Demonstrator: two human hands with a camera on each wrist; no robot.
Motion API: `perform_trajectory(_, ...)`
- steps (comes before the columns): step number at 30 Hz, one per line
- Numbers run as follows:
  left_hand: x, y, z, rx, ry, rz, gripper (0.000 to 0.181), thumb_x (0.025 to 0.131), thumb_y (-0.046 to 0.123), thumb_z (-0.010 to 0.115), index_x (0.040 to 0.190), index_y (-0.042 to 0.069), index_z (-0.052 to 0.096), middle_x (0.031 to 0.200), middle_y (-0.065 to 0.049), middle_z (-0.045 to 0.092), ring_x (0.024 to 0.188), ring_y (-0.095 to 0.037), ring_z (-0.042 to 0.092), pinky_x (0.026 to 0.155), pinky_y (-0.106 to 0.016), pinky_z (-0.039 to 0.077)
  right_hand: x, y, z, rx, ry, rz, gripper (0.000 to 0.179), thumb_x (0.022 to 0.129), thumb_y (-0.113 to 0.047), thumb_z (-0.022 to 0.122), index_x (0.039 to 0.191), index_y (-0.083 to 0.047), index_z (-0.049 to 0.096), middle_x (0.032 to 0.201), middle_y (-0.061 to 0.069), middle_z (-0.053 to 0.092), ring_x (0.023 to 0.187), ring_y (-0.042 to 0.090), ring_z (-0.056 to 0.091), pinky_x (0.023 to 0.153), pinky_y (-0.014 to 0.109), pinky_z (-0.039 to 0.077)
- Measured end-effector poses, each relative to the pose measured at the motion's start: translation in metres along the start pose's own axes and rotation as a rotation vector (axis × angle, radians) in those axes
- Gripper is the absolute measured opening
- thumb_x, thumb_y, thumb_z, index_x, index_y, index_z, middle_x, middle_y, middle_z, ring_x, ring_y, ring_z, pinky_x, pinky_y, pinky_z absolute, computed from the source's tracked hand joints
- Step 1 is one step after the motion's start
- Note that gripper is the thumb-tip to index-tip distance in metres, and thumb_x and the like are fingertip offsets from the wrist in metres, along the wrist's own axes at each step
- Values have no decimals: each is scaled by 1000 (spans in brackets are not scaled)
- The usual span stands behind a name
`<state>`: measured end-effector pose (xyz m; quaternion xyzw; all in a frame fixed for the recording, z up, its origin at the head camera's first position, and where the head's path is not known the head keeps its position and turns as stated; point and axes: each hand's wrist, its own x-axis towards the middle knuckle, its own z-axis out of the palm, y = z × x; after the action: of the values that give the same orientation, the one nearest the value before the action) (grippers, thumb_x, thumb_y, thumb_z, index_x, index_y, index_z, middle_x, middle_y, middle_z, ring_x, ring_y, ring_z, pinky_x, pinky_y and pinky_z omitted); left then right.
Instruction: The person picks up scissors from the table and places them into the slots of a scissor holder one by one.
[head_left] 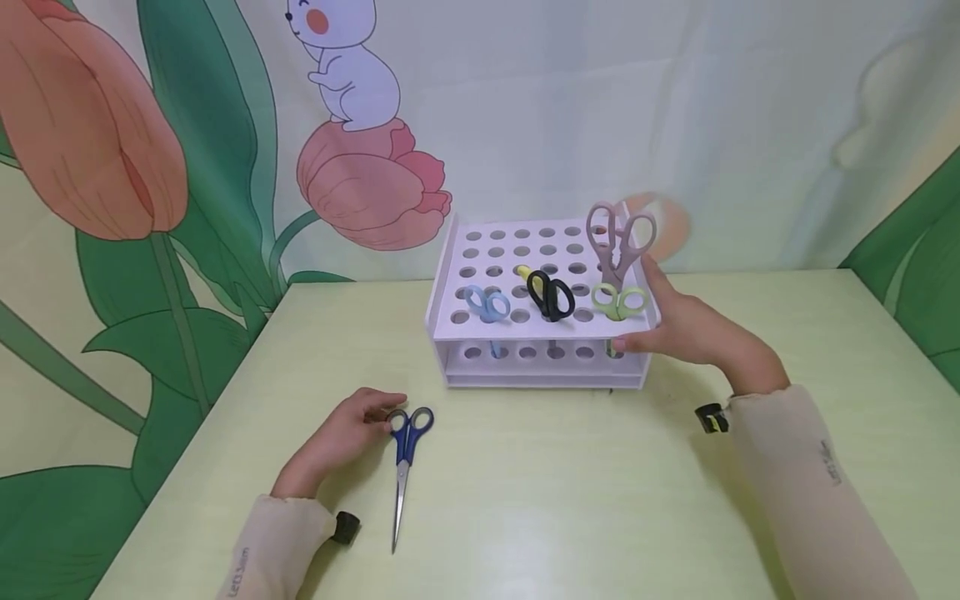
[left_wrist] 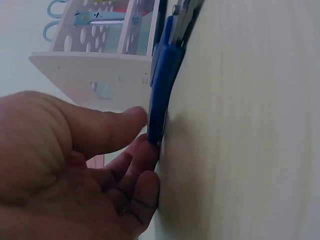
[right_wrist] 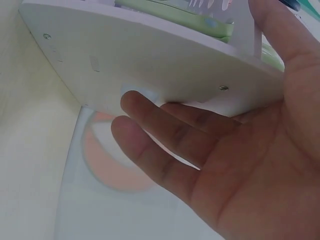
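Note:
A pair of blue-handled scissors (head_left: 405,442) lies on the table, blades toward me. My left hand (head_left: 356,429) is at its left finger loop. In the left wrist view, the thumb is just over the blue handle (left_wrist: 165,85) and a fingertip is at the handle's end. My right hand (head_left: 682,321) holds the right side of a white perforated rack (head_left: 540,327), thumb at the front edge, other fingers loosely along the side panel (right_wrist: 135,65). Light blue scissors (head_left: 489,305), black scissors (head_left: 551,296), green scissors (head_left: 618,302) and mauve scissors (head_left: 617,246) stand in its holes.
Something yellow (head_left: 525,273) shows behind the black scissors in the rack. The rack stands near the back of the pale table (head_left: 540,483), close to a printed curtain (head_left: 525,108). A black strap piece (head_left: 711,418) sticks out from the right sleeve.

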<state>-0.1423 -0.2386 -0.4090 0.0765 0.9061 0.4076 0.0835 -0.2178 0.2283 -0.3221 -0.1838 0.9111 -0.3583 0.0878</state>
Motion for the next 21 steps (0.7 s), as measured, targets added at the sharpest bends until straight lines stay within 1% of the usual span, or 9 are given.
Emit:
perform_trajectory(2, -2, 1, 0, 41, -31, 21, 47, 91, -11, 56, 135, 2, 64, 127, -15, 55, 111, -32, 55, 96, -48, 44, 0, 0, 0, 1, 3, 0, 134, 82, -42, 85, 158, -27, -24, 144, 27, 45, 121, 39, 50, 107, 59, 34)
perform_trajectory(5, -4, 3, -1, 78, -71, 14, 54, 86, -14, 54, 135, 6, 64, 128, -12, 51, 111, -30, 52, 94, -46, 43, 1, 0, 0, 15, 2, -1, 133, 82, -41, 85, 158, -30, -24, 141, 25, 48, 121, 39, 51, 107, 59, 34)
perform_trajectory(7, -6, 3, -1, 101, -87, 5, 56, 85, -15, 55, 134, 9, 65, 129, -11, 49, 110, -29, 50, 92, -45, 44, 1, 0, 0, 19, -1, 0, 134, 82, -42, 85, 158, -30, -24, 141, 25, 49, 121, 38, 51, 107, 59, 34)
perform_trajectory(9, -6, 4, 0, 122, -92, 10, 54, 84, -15, 59, 131, 10, 67, 127, -11, 48, 107, -29, 50, 90, -43, 45, 2, 0, 0, 17, -3, 3, 134, 82, -43, 85, 158, -30, -24, 141, 25, 49, 121, 38, 51, 108, 59, 34)
perform_trajectory(11, -7, 5, 2, 150, -82, 12, 49, 84, -14, 64, 126, 11, 69, 124, -12, 47, 104, -28, 50, 88, -41, 46, 2, 0, 1, 14, -3, 5, 133, 82, -42, 85, 158, -29, -24, 140, 26, 49, 121, 38, 51, 108, 59, 34)
perform_trajectory(14, -7, 9, 4, 185, -67, 14, 41, 84, -9, 70, 120, 12, 71, 122, -13, 47, 102, -29, 51, 87, -42, 46, 2, 0, 0, 9, 1, -2, 133, 83, -42, 85, 158, -29, -24, 141, 26, 49, 119, 39, 51, 107, 59, 34)
perform_trajectory(17, -6, 12, 7, 205, -48, -17, 34, 86, -1, 76, 116, 14, 70, 122, -13, 47, 104, -31, 52, 89, -45, 46, 3, 1, 0, 14, 6, -10, 131, 83, -40, 85, 158, -31, -22, 138, 25, 51, 117, 38, 52, 106, 58, 35)
perform_trajectory(21, -6, 13, 8, 220, -33, -49, 26, 86, 13, 82, 109, 13, 69, 122, -13, 47, 102, -30, 51, 87, -45, 45, 3, 2, 1, 17, 4, -7, 130, 84, -39, 84, 159, -30, -22, 133, 24, 54, 114, 37, 53, 105, 57, 36)
